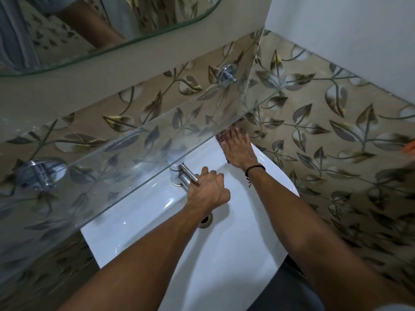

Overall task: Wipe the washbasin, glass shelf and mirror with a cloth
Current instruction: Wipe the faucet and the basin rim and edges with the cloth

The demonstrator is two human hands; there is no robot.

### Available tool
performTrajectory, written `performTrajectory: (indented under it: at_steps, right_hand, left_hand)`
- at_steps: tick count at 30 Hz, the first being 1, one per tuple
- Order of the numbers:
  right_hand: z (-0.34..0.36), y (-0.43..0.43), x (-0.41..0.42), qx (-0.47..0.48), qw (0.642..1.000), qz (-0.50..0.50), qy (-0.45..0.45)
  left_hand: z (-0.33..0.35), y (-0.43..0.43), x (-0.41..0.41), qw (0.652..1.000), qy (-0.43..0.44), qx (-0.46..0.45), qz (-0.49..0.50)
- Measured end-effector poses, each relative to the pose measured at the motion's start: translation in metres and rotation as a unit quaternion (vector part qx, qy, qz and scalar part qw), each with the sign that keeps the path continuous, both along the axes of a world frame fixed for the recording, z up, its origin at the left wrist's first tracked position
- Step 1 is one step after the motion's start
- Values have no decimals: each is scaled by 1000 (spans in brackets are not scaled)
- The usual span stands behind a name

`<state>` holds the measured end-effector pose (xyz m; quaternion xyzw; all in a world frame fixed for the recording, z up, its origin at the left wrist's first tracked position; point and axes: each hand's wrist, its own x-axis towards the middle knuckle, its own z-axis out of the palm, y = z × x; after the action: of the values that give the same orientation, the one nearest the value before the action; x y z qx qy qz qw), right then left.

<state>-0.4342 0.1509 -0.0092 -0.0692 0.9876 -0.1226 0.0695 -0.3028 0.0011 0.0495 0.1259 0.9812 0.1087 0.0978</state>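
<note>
**Pressing a cloth into the washbasin's far right corner**

Leaf-patterned wall tiles (336, 142) cover the wall behind and to the right of everything. The glass shelf (112, 167) runs lengthwise along the back wall, its long axis slanting from the lower left of the view up to the right, and its front edge overhangs the back edge of the washbasin (224, 254). The basin is white, with its curved rim toward the person. The mirror (89, 30) hangs above the shelf on the same wall, its rounded lower edge in view.

Both forearms reach in across the bowl. The left hand (207, 189) is curled round the spout of the chrome tap (179, 173), which stands at the middle of the basin's back edge and points toward the bowl. The right hand (239, 149) lies flat with fingers straight, pointing at the wall corner, and presses the dark checked cloth (221, 139) onto the basin's back right corner, just under the shelf's right end. Only a strip of the cloth shows along the hand's left side; that strip runs from the back wall toward the bowl, and the rest is hidden under the palm.

Two chrome brackets hold the shelf to the wall, the left bracket (40, 173) seen through the glass and the right bracket (225, 74) near the tiled corner. The drain (205, 221) sits in the bowl, partly hidden by the left wrist. A dark wristband (254, 169) circles the right wrist.
</note>
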Motion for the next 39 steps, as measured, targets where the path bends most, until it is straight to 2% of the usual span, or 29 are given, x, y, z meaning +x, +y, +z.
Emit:
performTrajectory:
  at_steps: [4,11,18,21,25,30,32,35,39]
  right_hand:
    - [-4,14,14,1,999,30,11]
    - [-3,-5,-19,9,998,-55,2]
    - [-7,11,16,-3,999,41,7]
    - [-2,12,-2,31,999,11,-3]
    - [-4,-6,-19,19,999,-40,0]
    - [-9,8,8,-9,998,56,7]
    - [-9,21,10,12,998,60,13]
    - [-8,19,2,34,999,19,20]
    - [-8,-4,-8,13,999,-46,2]
  left_hand:
    - [1,0,-1,1000,-7,14,0]
    - [2,0,-2,1000,-10,13,9]
    - [0,0,-1,1000,1,21,15]
    - [-1,0,0,1000,-2,17,12]
    - [-1,0,-2,1000,-3,15,16]
    - [-3,1,0,1000,9,17,17]
    - [-4,1,-1,1000,9,22,21]
    - [-6,1,-1,999,6,33,23]
    - [-9,1,-2,1000,17,17,16]
